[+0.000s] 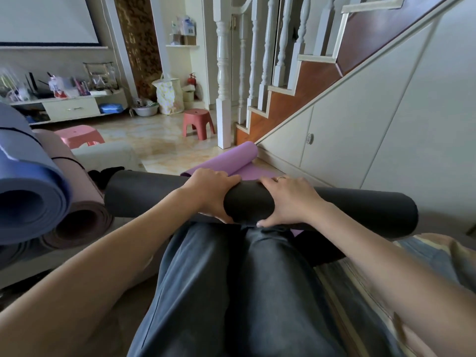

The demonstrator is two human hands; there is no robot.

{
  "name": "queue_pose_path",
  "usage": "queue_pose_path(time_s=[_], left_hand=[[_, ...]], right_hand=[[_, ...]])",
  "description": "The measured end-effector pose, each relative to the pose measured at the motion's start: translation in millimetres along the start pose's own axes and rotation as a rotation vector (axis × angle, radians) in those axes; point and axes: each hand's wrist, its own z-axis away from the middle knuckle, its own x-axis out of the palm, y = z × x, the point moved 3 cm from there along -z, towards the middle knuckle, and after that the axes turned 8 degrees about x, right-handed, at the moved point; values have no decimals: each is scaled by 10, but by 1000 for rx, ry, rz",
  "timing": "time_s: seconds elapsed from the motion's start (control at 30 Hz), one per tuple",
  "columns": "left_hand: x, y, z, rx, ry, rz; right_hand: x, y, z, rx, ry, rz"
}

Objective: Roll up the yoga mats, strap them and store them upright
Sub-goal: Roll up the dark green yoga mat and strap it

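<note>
Lying crosswise over the person's knees at the centre of the view was a rolled black yoga mat [360, 207]. The left hand [211, 191] and right hand [288, 199] gripped its middle, fingers curled around it. It looked soft, springy and light, best held mid-roll. At nine o'clock lay a blue mat [28, 191] and pink mat [77, 202]; at twelve, a purple mat [231, 161], half unrolled. No strap was visible.

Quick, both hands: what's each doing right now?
Left hand: closed around the black rolled mat.
Right hand: closed around the same mat.
</note>
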Motion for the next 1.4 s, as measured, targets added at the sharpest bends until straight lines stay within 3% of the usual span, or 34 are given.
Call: queue_pose_path(time_s=[0.27, 0.47, 0.67, 0.97, 1.13, 1.3, 1.4], left_hand=[[-524, 234, 334, 49, -243, 375], [-364, 358, 589, 77, -470, 666], [77, 449, 631, -11, -561, 841], [67, 239, 435, -103, -304, 557], [112, 348, 386, -180, -14, 379], [241, 180, 303, -374, -61, 465], [305, 34, 81, -444, -188, 558]], right_hand=[[-607, 124, 590, -94, -317, -260], [-442, 93, 716, -131, -605, -453], [13, 41, 654, -116, -718, -391], [31, 266, 398, 4, -650, -431], [144, 361, 160, 79, -534, -536], [239, 355, 33, 161, -469, -631], [190, 364, -56, 246, -253, -488]])
